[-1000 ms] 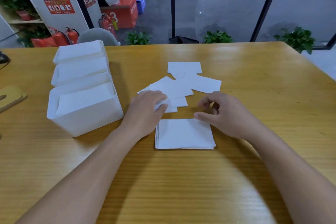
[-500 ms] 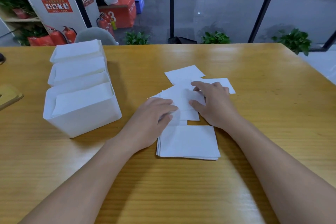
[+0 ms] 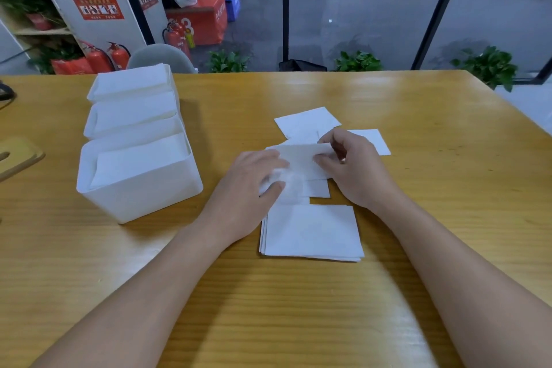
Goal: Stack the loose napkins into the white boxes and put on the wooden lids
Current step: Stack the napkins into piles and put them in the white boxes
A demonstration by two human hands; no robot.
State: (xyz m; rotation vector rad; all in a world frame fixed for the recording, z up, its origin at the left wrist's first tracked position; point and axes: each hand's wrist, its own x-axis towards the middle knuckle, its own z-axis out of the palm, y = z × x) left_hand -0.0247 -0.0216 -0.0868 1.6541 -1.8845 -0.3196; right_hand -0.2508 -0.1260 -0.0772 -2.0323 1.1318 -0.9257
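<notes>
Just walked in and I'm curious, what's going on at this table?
A person is gathering loose napkins on a wooden table. The right hand pinches one napkin lifted off the pile, while the left hand holds its other end. A neat stack lies nearer the person. Three white boxes to the left already hold napkins; none has a lid on yet.

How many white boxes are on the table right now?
3, in a row at the table's left: the near box, the middle box touching behind it, and the far box. All hold napkins; none has a lid.
</notes>
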